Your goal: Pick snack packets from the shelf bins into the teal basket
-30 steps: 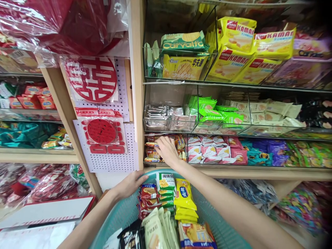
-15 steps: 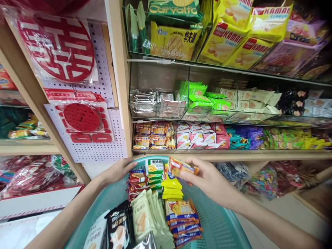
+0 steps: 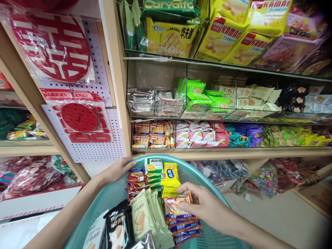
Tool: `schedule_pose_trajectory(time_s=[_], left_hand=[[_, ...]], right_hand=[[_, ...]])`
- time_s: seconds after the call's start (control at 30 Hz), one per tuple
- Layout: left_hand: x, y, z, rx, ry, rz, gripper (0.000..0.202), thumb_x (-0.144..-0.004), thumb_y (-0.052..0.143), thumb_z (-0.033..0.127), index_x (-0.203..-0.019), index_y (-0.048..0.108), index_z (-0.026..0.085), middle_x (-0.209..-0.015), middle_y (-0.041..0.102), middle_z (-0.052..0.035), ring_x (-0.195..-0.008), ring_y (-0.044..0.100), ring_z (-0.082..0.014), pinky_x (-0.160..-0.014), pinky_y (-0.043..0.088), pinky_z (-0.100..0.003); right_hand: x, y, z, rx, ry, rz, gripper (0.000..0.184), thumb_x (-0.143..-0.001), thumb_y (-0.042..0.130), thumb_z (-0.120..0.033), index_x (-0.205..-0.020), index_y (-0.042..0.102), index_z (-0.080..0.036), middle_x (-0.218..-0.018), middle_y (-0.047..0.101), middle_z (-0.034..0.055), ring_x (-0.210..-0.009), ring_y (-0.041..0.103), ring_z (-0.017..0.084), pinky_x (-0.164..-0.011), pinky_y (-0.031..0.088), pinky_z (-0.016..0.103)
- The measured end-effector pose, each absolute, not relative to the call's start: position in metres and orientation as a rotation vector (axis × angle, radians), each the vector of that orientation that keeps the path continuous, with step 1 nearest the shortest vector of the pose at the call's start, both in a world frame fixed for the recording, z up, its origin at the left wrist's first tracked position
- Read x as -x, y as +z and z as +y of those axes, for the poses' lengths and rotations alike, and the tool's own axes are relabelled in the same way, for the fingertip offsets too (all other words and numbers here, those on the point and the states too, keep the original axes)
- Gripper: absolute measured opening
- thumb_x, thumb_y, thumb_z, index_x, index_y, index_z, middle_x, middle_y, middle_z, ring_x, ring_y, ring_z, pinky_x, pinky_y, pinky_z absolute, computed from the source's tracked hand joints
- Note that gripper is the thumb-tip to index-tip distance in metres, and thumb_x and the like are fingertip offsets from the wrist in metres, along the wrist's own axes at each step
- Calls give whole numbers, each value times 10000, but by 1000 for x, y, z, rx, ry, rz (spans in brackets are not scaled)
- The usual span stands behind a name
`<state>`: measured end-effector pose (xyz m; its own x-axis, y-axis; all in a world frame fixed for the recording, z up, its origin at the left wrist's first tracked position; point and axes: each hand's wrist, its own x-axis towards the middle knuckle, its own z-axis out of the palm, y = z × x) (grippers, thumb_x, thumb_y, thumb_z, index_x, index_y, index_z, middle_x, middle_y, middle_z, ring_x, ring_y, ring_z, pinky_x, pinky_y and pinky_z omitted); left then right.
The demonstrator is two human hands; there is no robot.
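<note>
My left hand point(image 3: 119, 169) is closed over the far left rim of a green plastic basket point(image 3: 210, 180). Inside the basket my right hand point(image 3: 194, 200) pinches an orange-and-blue snack packet point(image 3: 176, 204) between thumb and fingers. That packet lies at the top of a row of matching snack packets point(image 3: 185, 228). Just beyond are yellow packets point(image 3: 169, 175) and a green-and-white packet point(image 3: 154, 167). To the left stand cream-coloured cake packets point(image 3: 141, 214), a black cake packet point(image 3: 118, 224) and a white packet point(image 3: 95, 231).
Ahead, a shelf has clear bins with orange-and-blue packets point(image 3: 150, 134), pink-and-white packets point(image 3: 195, 134) and green packets point(image 3: 194, 91). Larger yellow bags point(image 3: 223, 34) sit above. Red paper decorations point(image 3: 79, 117) hang on a pegboard at left. Bagged goods point(image 3: 264, 180) lie below the shelf.
My right hand has moved down and nearer with the snack packet, from above the basket's far side onto the row of matching packets. My left hand stays at the rim.
</note>
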<state>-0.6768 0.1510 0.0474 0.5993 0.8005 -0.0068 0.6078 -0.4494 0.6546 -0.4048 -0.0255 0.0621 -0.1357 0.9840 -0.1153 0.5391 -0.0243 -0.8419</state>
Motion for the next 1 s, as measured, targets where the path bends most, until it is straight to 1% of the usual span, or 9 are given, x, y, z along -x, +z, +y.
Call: schedule_pose_trajectory(time_s=[0.1,0.33,0.4,0.57,0.63,0.8,0.87,0.93,1.0], left_hand=[[677,48,150,-2204,414,1119,417,-829,323,540,-732,531,191,-744,598,-11,-724,542,-189,-681,427,-282],[676,50,149,-2211,404,1134,434,-825,303,551,-732,531,193,-740,600,-7,-724,548,-191,-675,425,-281],[676,49,150,-2213,411,1132,436,-825,307,551,-728,535,193,-736,604,-6,-720,551,-194,-668,422,-280],[677,47,151,-2222,398,1127,425,-835,311,534,-749,546,190,-754,617,-10,-731,557,-197,-677,423,-282],[677,46,152,-2227,395,1125,422,-839,314,530,-755,548,190,-763,622,-13,-734,558,-197,-679,423,-282],[676,48,150,-2211,418,1113,402,-846,329,505,-769,564,188,-778,639,-13,-737,562,-191,-681,424,-271],[676,49,148,-2191,426,1092,394,-852,330,492,-788,572,188,-799,648,-14,-745,564,-186,-693,429,-268],[676,50,147,-2185,428,1086,394,-855,331,486,-788,573,183,-801,648,-19,-745,563,-186,-699,432,-273],[677,50,147,-2190,435,1089,396,-856,335,486,-782,571,177,-796,643,-23,-748,562,-188,-703,431,-277]], right_hand=[[408,61,-25,1716,932,-1766,199,-769,557,-370,-934,557,-259,-886,608,0,-819,545,188,-667,384,278],[407,58,-27,1848,732,-1831,202,-765,556,-377,-914,482,-263,-725,554,-21,-610,498,156,-549,324,267],[407,59,-28,1876,700,-1853,217,-764,558,-392,-921,472,-269,-716,546,-21,-619,501,164,-553,326,272],[407,64,-33,1913,679,-1915,337,-691,636,-415,-930,436,-289,-850,587,-19,-782,544,208,-627,355,292],[407,64,-34,1933,682,-1945,368,-663,658,-395,-923,422,-286,-857,592,-25,-763,551,209,-615,351,291],[405,54,-34,1958,646,-1980,327,-674,624,-333,-901,396,-270,-829,599,-24,-709,560,203,-578,344,287],[404,56,-32,1979,614,-1987,357,-664,639,-375,-906,402,-264,-802,606,-12,-716,570,219,-573,353,295],[403,65,-30,1979,521,-1990,408,-654,649,-467,-918,418,-258,-799,612,12,-736,580,240,-568,367,306],[404,80,-25,1929,362,-2006,432,-687,599,-551,-949,437,-249,-800,612,37,-740,585,250,-560,378,314]])
